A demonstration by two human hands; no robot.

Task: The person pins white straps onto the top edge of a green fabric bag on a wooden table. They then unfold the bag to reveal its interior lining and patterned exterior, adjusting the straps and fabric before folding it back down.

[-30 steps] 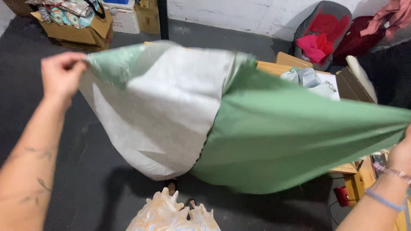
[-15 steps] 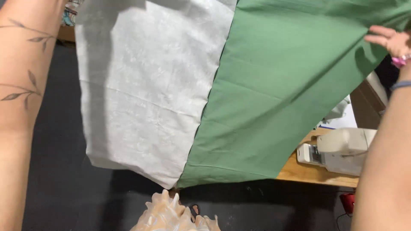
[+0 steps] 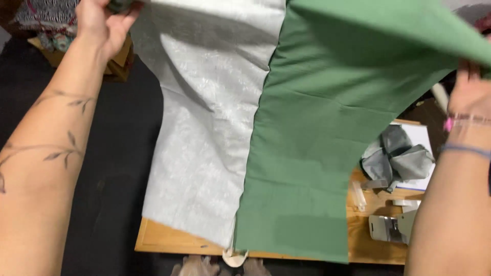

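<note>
The left hand (image 3: pixel 102 23) pinches the far-left corner of the two-tone cloth, half white textured fabric, half green cotton (image 3: pixel 302 153), fingers closed on it. The right hand (image 3: pixel 473 92) grips the green edge at right; its fingers are hidden. The cloth hangs lengthwise, far to near, over the wooden table (image 3: pixel 169 240).

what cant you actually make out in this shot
- Head view: most of the wooden table is hidden behind the hanging white and green cloth.
- Left hand: fingertips cut off by the top edge, so its grip is unclear.
- Right hand: fingers hidden under the green fold.
- Grey bundle and metal part: too blurred to identify.
</note>
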